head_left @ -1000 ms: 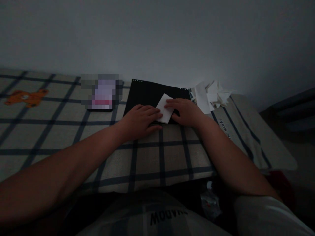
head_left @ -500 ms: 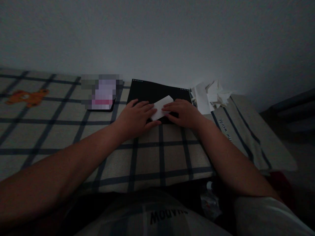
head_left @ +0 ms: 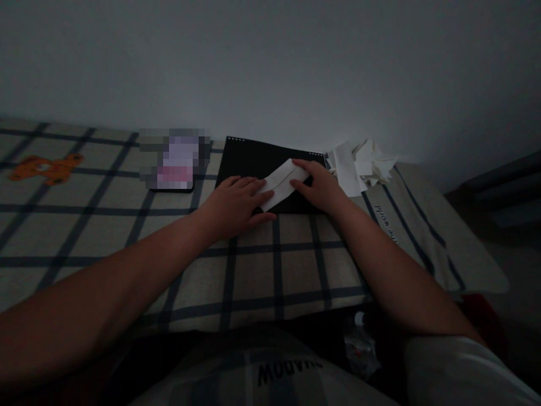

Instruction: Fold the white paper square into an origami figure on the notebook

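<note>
- An orange bear print (head_left: 44,167) lay on the checked cloth (head_left: 105,225), well to the left of the left hand and farther from the person.
- A small flat object (head_left: 175,159), too blurred to make out, rested on the cloth just left of and beyond the left hand's knuckles.
- The left hand (head_left: 236,203) lay palm down with its fingers stretched out and a little apart. It clasped nothing, and its fingertips pressed the near left end of the paper.
- A folded white paper (head_left: 281,183) lay aslant between the two hands, touched by both and flat on the black sheet, its far end under the right hand's fingers.
- The black sheet (head_left: 253,160) lay under both sets of fingertips and reached beyond them to the wall (head_left: 270,67).
- The right hand (head_left: 323,186) was also palm down, fingers extended and not curled round anything, holding down the paper's far right end.
- A heap of white paper scraps (head_left: 363,163) sat just right of the right hand, against the wall.
- Dark lettering (head_left: 385,223) ran along the cloth beside the right forearm.
</note>
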The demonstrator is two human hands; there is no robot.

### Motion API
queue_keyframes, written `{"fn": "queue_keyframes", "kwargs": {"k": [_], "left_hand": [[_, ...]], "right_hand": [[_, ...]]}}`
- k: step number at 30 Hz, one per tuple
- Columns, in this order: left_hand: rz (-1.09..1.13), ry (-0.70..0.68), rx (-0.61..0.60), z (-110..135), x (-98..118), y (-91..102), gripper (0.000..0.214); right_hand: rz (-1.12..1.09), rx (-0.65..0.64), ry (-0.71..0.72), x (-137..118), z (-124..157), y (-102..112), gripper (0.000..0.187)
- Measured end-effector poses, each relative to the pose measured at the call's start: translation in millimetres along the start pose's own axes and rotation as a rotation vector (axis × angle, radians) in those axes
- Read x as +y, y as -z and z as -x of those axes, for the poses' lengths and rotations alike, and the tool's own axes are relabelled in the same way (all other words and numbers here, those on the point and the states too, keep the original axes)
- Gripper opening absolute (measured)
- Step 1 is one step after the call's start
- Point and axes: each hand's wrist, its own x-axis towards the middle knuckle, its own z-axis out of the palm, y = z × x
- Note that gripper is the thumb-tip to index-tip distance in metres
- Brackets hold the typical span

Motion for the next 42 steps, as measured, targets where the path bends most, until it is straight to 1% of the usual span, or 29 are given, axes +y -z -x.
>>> {"fn": "queue_keyframes", "kwargs": {"k": [3, 5, 8, 13, 15, 18, 23, 26, 29, 32, 34, 36, 37, 39, 40, 42], "left_hand": [[0.002, -0.002, -0.013, 0, 1, 0.5, 0.061], [0.003, -0.004, -0.012, 0, 1, 0.4, 0.062], [-0.003, -0.016, 0.016, 0, 1, 0.1, 0.061], [0.015, -0.023, 0.043, 0, 1, 2.1, 0.061], [0.035, -0.014, 0.075, 0, 1, 3.0, 0.06], [0.062, 0.017, 0.154, -1, 0, 3.7, 0.053], [0.09, 0.046, 0.255, -3, -4, 8.3, 0.04], [0.078, 0.056, 0.265, -3, -3, 11.8, 0.036], [0.045, 0.09, 0.214, -3, -2, 12.7, 0.037], [-0.001, 0.103, 0.127, -3, -3, 11.1, 0.04], [-0.034, 0.097, 0.076, -4, -5, 9.3, 0.04], [-0.056, 0.098, 0.049, -5, -6, 7.4, 0.041], [-0.06, 0.098, 0.042, -5, -7, 6.4, 0.042], [-0.059, 0.09, 0.028, -5, -7, 4.4, 0.044], [-0.055, 0.085, 0.023, -5, -6, 3.3, 0.044], [-0.044, 0.074, 0.017, -5, -5, 1.2, 0.043]], "right_hand": [[-0.134, 0.033, -0.044, 3, -3, -1, 0.048], [-0.224, 0.024, -0.098, 5, -5, -2, 0.046], [-0.329, 0.001, -0.169, 6, -7, -1, 0.049], [-0.542, 0.031, -0.288, -4, -7, 1, 0.05], [-0.612, 0.024, -0.333, -9, -7, 3, 0.049], [-0.674, 0.015, -0.355, -12, -7, 7, 0.048], [-0.726, 0.001, -0.345, -7, -8, 9, 0.048], [-0.771, -0.037, -0.377, -6, -7, 6, 0.05], [-0.837, -0.082, -0.467, -14, -5, 2, 0.054], [-0.813, -0.133, -0.523, -27, -3, 4, 0.048], [-0.728, -0.202, -0.537, -37, -2, 10, 0.033], [-0.579, -0.275, -0.51, -47, 0, 19, 0.011], [-0.51, -0.331, -0.478, -51, 0, 25, 0.014], [-0.391, -0.41, -0.473, -56, 1, 34, 0.03], [-0.338, -0.453, -0.47, -58, 1, 37, 0.033], [-0.181, -0.471, -0.431, -57, 1, 40, 0.037]]}}
